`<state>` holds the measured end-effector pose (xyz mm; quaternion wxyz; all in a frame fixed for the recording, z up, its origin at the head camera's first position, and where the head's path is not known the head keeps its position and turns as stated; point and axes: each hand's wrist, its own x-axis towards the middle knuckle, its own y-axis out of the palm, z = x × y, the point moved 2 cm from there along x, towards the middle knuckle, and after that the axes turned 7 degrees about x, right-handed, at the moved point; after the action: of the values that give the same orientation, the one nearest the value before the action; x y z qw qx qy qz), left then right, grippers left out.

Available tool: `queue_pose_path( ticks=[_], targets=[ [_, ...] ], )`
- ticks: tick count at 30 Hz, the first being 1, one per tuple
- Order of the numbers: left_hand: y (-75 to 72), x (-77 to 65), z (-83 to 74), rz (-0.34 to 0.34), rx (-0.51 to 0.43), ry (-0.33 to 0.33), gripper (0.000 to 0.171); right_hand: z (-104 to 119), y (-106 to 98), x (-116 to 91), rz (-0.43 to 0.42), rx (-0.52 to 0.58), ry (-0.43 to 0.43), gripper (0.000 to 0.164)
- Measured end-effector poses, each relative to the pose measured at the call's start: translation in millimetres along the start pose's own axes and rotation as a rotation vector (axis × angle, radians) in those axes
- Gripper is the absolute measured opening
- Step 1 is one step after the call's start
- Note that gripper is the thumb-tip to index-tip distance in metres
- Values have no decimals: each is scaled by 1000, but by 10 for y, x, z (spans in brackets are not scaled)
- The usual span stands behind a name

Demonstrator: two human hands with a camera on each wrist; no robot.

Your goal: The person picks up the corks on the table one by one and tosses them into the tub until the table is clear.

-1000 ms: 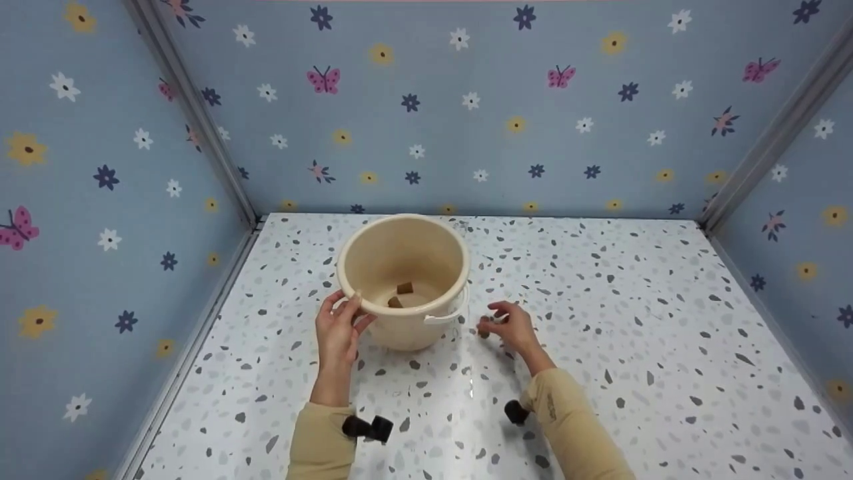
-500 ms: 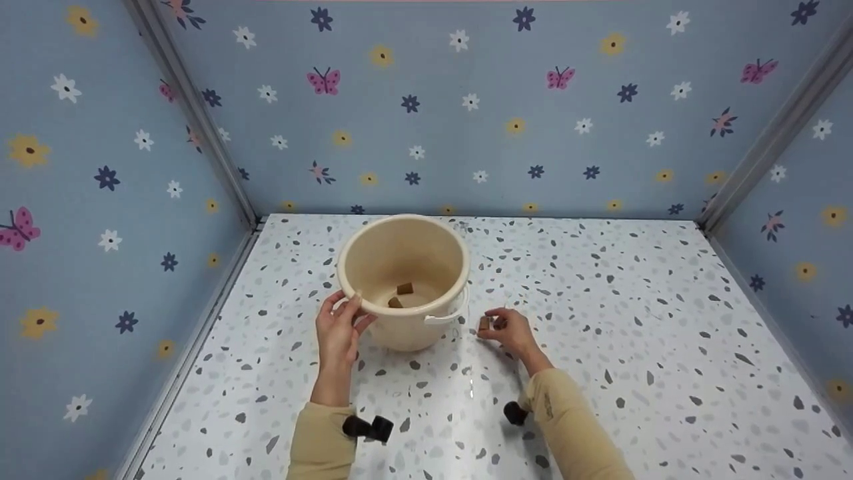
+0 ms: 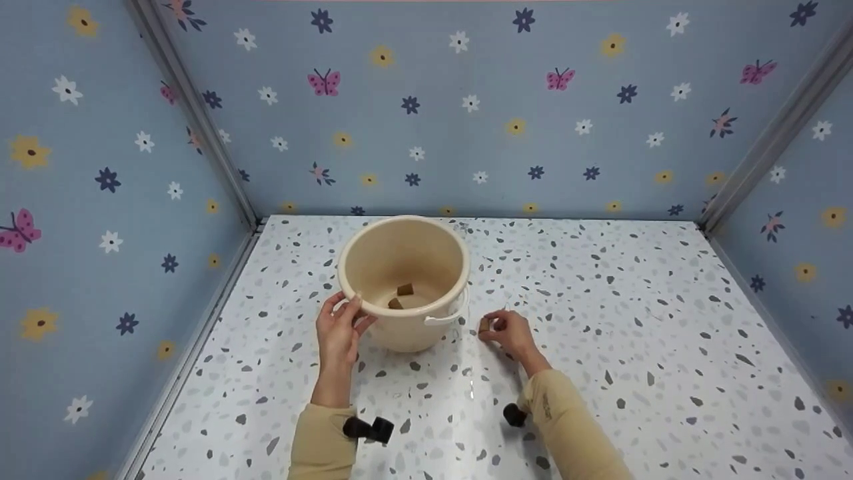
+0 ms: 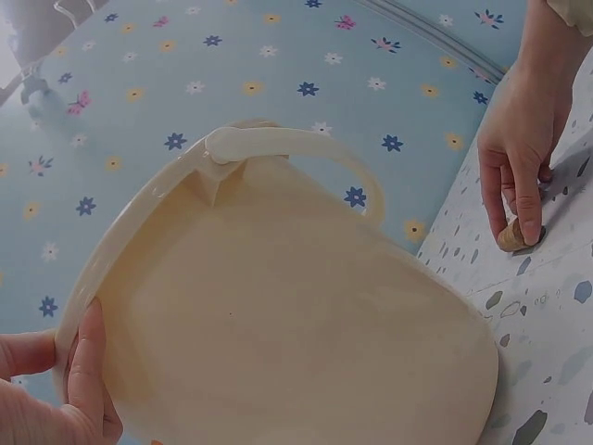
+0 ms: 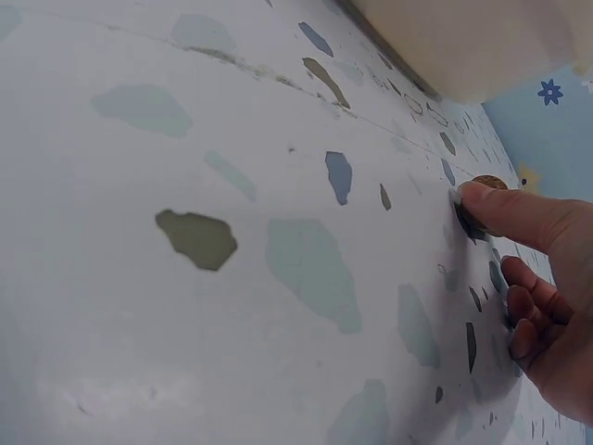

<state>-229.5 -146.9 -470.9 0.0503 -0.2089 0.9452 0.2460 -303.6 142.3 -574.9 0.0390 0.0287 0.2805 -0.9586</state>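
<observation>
A cream bucket (image 3: 403,335) with a white handle (image 3: 445,319) stands on the speckled tabletop. Its near left rim is gripped by my left hand (image 3: 338,337), thumb and fingers on either side of the edge. Two small brown corks (image 3: 405,289) lie on the bucket's floor. Right of the bucket, my right hand (image 3: 514,337) pinches another cork (image 3: 484,326) between thumb and fingers at the table surface. From the left wrist, this brown cork (image 4: 517,235) shows under the fingertips; in the right wrist view the thumb covers part of it.
The white speckled table (image 3: 613,333) extends to both sides and in front of the bucket. Blue flowered panels (image 3: 466,120) enclose it at the back, left and right, with grey metal posts (image 3: 193,113) in the corners.
My right hand's fingers have closed around the cork, which stays near the same spot on the table. The left hand and the bucket have not moved.
</observation>
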Motion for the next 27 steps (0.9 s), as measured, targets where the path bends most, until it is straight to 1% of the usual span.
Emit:
queue_pose_path(
  ticks=[5,10,17,23,27],
  targets=[
    [2,1,6,-6,-3,1,32,-4,1,3,-12,-3,-4,37],
    [1,5,11,-12,21,-6,33,-18,-3,-1,-20,6,-23,37],
    [1,5,13,-10,29,-8,38,-32,-9,1,-12,20,-29,37],
    [-3,2,14,3,-1,11,28,-41,-36,0,-14,73,-34,33],
    [-4,7,13,1,-6,10,27,-50,-60,6,-25,82,-29,32]
  ],
)
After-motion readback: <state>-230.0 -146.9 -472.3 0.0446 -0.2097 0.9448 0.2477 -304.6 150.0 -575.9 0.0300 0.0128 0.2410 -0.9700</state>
